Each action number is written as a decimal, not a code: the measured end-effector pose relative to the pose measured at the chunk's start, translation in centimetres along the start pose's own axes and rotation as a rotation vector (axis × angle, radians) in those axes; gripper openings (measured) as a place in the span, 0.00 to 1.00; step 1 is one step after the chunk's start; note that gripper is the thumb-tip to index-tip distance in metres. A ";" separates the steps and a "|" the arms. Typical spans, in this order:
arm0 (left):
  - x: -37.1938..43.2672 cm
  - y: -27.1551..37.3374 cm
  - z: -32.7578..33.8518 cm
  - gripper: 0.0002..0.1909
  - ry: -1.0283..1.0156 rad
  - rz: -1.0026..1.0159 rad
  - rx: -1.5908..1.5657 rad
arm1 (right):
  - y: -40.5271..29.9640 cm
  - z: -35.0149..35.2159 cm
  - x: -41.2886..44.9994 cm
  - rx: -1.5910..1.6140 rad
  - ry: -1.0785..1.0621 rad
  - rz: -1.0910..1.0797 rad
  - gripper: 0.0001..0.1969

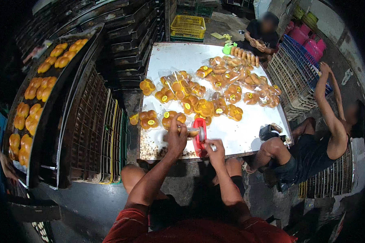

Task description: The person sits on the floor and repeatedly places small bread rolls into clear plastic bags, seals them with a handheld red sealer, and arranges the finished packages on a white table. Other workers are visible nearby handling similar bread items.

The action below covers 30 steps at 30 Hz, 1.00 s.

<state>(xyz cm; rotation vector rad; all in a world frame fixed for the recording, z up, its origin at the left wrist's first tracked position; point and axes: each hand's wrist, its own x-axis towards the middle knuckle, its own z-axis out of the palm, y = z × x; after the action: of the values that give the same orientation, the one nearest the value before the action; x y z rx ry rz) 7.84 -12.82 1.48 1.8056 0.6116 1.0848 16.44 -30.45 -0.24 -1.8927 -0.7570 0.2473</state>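
My left hand (176,138) grips a bagged bread bun (192,133), holding it against the left side of a red bag-neck tape sealer (199,122) near the table's front edge. A grey tape roll (202,133) shows in the sealer. On its other side, the fingers of my right hand (216,151) are closed on a small pale piece (213,147), perhaps the bag's end; blur hides the exact hold. Just beyond lie several clear-bagged clustered buns (203,107) with yellow labels. Another labelled bagged bun (148,119) lies left of my left hand.
Crumbs or small scraps (158,150) litter the white table's (246,133) front-left edge. At left, a tray of buns (30,103) stands beside stacked crates (91,127). One person (261,38) sits at the far corner, another (310,152) at right. A green dispenser (228,48) stands far off.
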 end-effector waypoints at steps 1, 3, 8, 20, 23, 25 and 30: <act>-0.2 0.7 0.3 0.24 -0.017 0.013 0.024 | -1.6 0.0 0.4 0.102 0.095 -0.169 0.07; -1.2 1.3 0.4 0.25 -0.083 -0.021 -0.026 | -3.8 0.6 2.0 0.200 0.048 -0.180 0.06; -1.2 0.0 1.0 0.24 -0.231 0.004 -0.185 | -3.7 2.6 3.9 0.289 0.087 0.067 0.09; -4.6 0.2 3.3 0.23 -0.188 0.048 0.138 | -1.3 3.5 2.8 0.780 0.102 0.302 0.17; -3.6 6.4 3.4 0.23 -0.240 0.327 0.043 | 4.1 2.6 5.9 0.911 0.214 0.383 0.18; -2.8 4.8 3.2 0.25 -0.286 0.200 0.022 | 3.4 1.4 7.4 0.311 0.374 0.132 0.23; -0.9 1.3 1.4 0.22 -0.267 0.045 0.144 | 13.7 2.7 10.1 -0.258 -0.095 0.215 0.31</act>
<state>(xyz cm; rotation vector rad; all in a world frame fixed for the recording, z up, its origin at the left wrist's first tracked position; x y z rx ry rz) 8.56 -14.70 2.04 2.0555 0.4994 0.8260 28.37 -25.94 -11.81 -2.2239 -0.6732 0.3920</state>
